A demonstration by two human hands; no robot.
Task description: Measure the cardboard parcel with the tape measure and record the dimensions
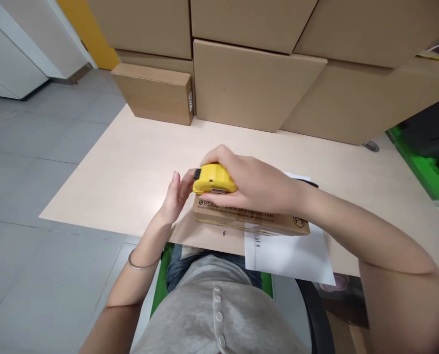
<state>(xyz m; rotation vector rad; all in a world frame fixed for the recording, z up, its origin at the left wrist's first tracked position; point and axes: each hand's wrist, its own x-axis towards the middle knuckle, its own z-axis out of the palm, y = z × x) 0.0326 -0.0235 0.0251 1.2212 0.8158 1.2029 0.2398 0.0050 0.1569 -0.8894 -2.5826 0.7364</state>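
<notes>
My right hand (249,179) is wrapped around a yellow tape measure (212,177) with a black part at its left end. It holds the tape measure over the left part of a flat cardboard box (256,219) with dark printing along its near side. My left hand (174,199) is at the box's left end, thumb raised and apart, its fingertips reaching to the front of the tape measure and partly hidden behind it. No pulled-out blade can be made out. Under the box lies a white printed sheet of paper (289,258), reaching past the table's near edge.
Large cardboard boxes (249,88) stand stacked along the back of the light wooden table (131,162). A smaller carton (156,96) stands at the back left. Grey floor tiles (38,236) lie to the left, and a green surface (415,162) with dark items is at the right.
</notes>
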